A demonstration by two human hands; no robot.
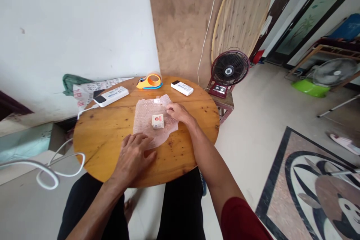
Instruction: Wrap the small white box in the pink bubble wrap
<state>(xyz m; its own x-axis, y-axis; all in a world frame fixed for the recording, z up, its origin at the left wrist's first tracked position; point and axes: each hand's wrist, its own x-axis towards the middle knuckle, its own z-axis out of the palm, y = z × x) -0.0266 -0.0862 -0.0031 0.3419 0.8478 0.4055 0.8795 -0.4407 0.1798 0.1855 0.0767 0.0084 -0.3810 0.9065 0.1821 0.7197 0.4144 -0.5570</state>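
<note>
A sheet of pinkish clear bubble wrap (pixel 144 114) lies spread on the round wooden table. On its middle sits a small white box (pixel 158 121) with a red mark, apart from both hands. My left hand (pixel 135 153) rests palm down on the wrap's near left edge and the tabletop, its fingers stretched out. At the wrap's right side, my right hand (pixel 180 112) has its fingers bent together in a pinch on the sheet's edge. The fingertips there are partly hidden.
An orange tape dispenser (pixel 150 81) stands at the table's (pixel 105 135) far edge, between two white devices, one left (pixel 112 96) and one right (pixel 182 87). White cables (pixel 46 172) hang at the left. A dark red fan (pixel 229 70) stands on a stool beyond the right edge.
</note>
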